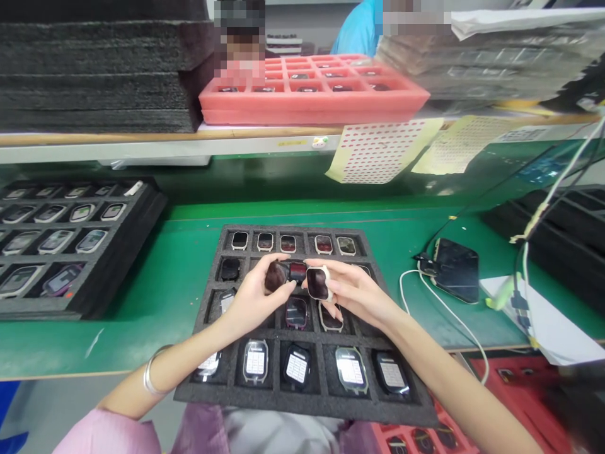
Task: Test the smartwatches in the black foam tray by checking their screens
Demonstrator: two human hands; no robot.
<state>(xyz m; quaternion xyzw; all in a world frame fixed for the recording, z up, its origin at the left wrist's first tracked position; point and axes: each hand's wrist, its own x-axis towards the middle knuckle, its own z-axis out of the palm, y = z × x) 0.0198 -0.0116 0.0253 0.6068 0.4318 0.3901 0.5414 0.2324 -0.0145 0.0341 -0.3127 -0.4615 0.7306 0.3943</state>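
My left hand (pixel 258 293) pinches a dark watch case (pixel 276 275) above the black foam tray (pixel 302 405). Just to its right, my right hand (pixel 354 284) grips a light-rimmed watch case (pixel 317 283) with a dark screen, tilted toward me. Between the two hands, another dark watch (pixel 297 272) shows in the tray. Below them lie a purple-rimmed watch (pixel 296 313) and a pale-rimmed watch (pixel 331 317), partly behind my right fingers. Along the near row, several watches, one of them green-rimmed (pixel 351 369), carry white printed labels. My hands and forearms hide some compartments.
A stack of black trays (pixel 85 302) with watches stands left. On the shelf (pixel 265 132) sit a pink foam tray (pixel 312 107) and dark foam stacks. A black device (pixel 456 271) with cables (pixel 466 321) lies right. Another person's blue sleeve (pixel 357 28) shows behind.
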